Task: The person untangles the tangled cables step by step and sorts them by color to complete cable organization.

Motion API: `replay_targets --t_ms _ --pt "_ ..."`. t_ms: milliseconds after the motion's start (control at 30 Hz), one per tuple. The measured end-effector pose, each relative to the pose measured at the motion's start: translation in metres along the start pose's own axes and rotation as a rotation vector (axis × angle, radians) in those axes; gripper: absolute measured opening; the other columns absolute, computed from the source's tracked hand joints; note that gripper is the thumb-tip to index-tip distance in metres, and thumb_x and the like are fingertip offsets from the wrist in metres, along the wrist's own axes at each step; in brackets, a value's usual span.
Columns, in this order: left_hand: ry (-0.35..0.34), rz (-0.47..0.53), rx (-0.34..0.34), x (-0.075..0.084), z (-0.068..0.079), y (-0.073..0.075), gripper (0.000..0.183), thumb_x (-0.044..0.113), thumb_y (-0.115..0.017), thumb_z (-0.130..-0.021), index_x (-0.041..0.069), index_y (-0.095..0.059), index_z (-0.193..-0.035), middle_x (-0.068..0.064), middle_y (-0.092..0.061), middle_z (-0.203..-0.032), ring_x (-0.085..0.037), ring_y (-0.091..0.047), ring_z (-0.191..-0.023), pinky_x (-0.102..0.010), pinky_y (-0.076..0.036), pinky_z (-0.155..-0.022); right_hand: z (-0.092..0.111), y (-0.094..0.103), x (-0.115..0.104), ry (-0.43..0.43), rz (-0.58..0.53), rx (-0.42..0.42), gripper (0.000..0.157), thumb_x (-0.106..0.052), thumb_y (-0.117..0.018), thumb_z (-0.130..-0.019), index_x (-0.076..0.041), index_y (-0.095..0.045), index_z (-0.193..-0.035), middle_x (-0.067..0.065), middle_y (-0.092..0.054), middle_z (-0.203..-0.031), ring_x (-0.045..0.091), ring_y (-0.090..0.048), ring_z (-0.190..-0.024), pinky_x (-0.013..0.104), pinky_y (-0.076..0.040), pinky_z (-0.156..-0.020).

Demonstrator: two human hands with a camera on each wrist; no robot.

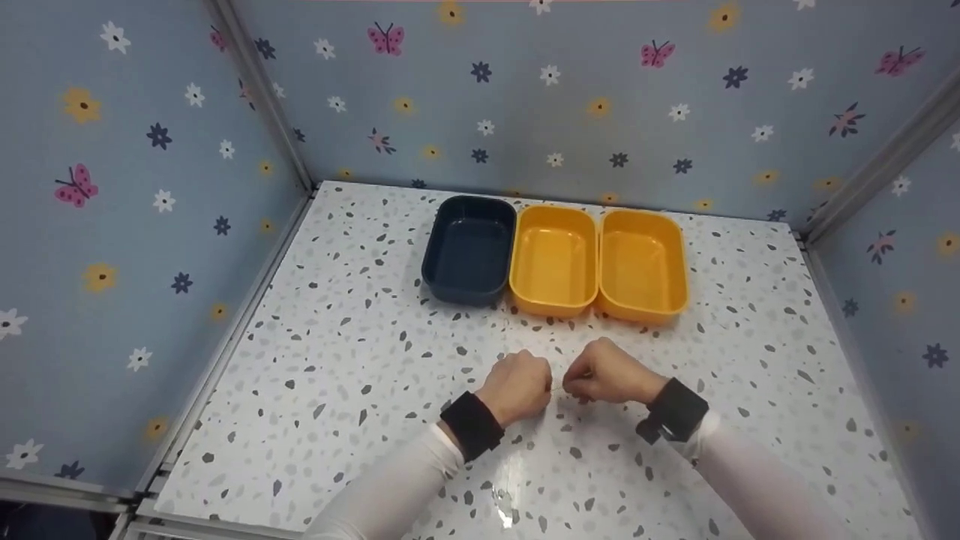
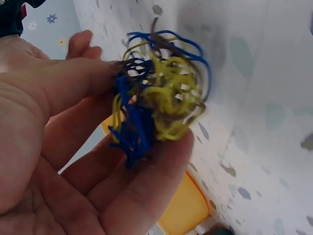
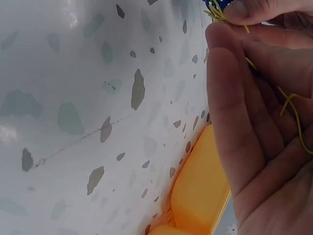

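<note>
So, left hand [image 1: 517,384]: lower centre of the frame, grip pinching a blue-and-yellow tangle of strands [image 2: 171,98] between thumb and fingers.
Right hand [image 1: 611,373]: just beside it, grip pinching a thin yellow strand [image 3: 297,122] that trails over the palm.
Bins: dark blue bin [image 1: 461,294] left of two yellow bins [image 1: 555,306], upper centre of the frame.
Desk [image 1: 337,390]: white, speckled grey.
Panels [image 1: 525,41]: pale blue, flowers and butterflies, across the top.

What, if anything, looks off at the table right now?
The tangle in the left hand looks messy: blue, yellow and dark strands loop through one another. A faint line also marks the table, maybe a scratch or stain. The trays sit side by side, with nothing odd there.
</note>
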State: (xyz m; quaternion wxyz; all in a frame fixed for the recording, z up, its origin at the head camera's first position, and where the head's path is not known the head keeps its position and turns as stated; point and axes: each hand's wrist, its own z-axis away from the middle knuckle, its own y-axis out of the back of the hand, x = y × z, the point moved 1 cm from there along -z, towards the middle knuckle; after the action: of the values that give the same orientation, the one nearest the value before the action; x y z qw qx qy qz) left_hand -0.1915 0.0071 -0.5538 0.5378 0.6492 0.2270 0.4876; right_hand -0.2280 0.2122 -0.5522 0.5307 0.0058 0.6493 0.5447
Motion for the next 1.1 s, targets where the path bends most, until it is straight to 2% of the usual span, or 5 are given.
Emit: replay_targets --t_ms 167,333,567,833,1100 --pt "-0.050 -0.026 -0.008 -0.001 -0.001 -0.003 0.019 0.014 -0.077 -0.094 0.018 -0.085 -0.077 0.004 -0.072 -0.067 -0.015 -0.057 -0.059 -0.031 -0.043 -0.054 0.010 0.004 0.009 -0.039 -0.036 -0.002 0.009 -0.008 -0.082 -0.099 -0.007 -0.090 -0.097 0.003 -0.085 -0.077 -0.001 -0.067 -0.060 0.020 -0.055 -0.058" --pt "-0.034 -0.062 0.013 -0.001 -0.003 -0.002 0.018 0.013 -0.075 -0.095 0.018 -0.088 -0.084 -0.003 -0.080 -0.080 -0.021 -0.071 -0.070 -0.037 -0.054 -0.062 0.017 0.011 0.014 -0.081 -0.085 0.010 0.008 -0.012 -0.084 -0.099 -0.007 -0.090 -0.101 0.007 -0.087 -0.086 0.005 -0.075 -0.066 0.022 -0.060 -0.060" --pt "-0.049 -0.041 0.025 -0.002 -0.004 -0.001 0.021 0.011 -0.073 -0.095 0.016 -0.086 -0.079 -0.003 -0.079 -0.078 -0.021 -0.071 -0.070 -0.035 -0.053 -0.061 0.019 0.014 0.013 -0.120 -0.122 0.035 0.011 -0.013 -0.082 -0.101 -0.005 -0.089 -0.104 0.013 -0.087 -0.093 0.009 -0.076 -0.070 0.022 -0.060 -0.061" --pt "-0.041 -0.042 0.033 0.002 -0.008 0.003 0.017 0.013 -0.075 -0.095 0.016 -0.086 -0.083 -0.001 -0.079 -0.076 -0.018 -0.067 -0.065 -0.033 -0.052 -0.058 0.009 -0.011 0.002 -0.045 -0.056 0.147 0.022 -0.026 -0.089 -0.096 -0.013 -0.081 -0.112 0.002 -0.081 -0.090 0.004 -0.068 -0.072 0.023 -0.058 -0.065" --pt "-0.081 -0.102 0.104 0.002 -0.010 0.006 0.020 0.017 -0.074 -0.100 0.019 -0.088 -0.086 0.001 -0.080 -0.077 -0.022 -0.077 -0.072 -0.038 -0.060 -0.062 0.000 -0.016 -0.007 -0.011 -0.068 0.242 0.031 -0.009 -0.076 -0.093 -0.005 -0.077 -0.123 0.008 -0.081 -0.103 0.015 -0.072 -0.090 0.027 -0.059 -0.078"
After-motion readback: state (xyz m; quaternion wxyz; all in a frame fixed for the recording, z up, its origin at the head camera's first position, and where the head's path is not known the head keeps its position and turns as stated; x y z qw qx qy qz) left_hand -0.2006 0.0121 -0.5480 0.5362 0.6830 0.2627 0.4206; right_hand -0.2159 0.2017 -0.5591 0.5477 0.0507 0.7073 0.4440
